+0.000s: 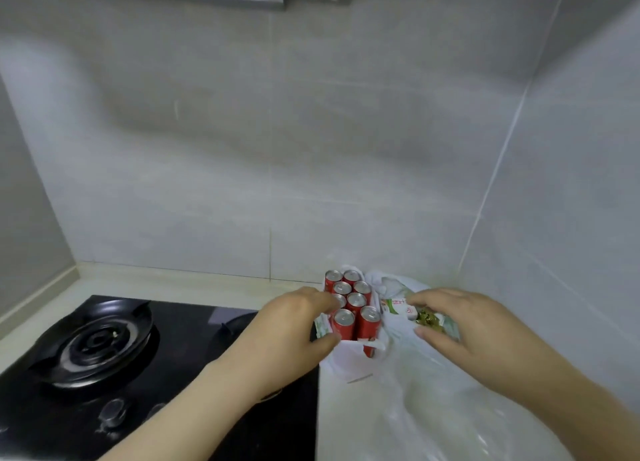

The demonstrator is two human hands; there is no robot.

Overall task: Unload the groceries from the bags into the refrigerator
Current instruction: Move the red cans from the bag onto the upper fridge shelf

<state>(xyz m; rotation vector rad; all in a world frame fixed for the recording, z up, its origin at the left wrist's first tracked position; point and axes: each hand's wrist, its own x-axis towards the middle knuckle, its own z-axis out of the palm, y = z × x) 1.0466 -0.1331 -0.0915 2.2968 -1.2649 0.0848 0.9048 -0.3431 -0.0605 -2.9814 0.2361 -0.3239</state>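
"Eight red cans [356, 301] stood upright in a white bag [346, 360] on the surface [343, 426], just beside the stove [93, 343]."
"And the hands?"
"Left hand [294, 322] gripped the cans' side — right hand [464, 322] pinched the neighbouring clear bag [433, 408] over a green-and-white packet [394, 306]."

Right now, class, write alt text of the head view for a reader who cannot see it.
A left hand grips red cans standing in a white bag on a counter; the right hand grips the bag beside them. A black hob lies left.
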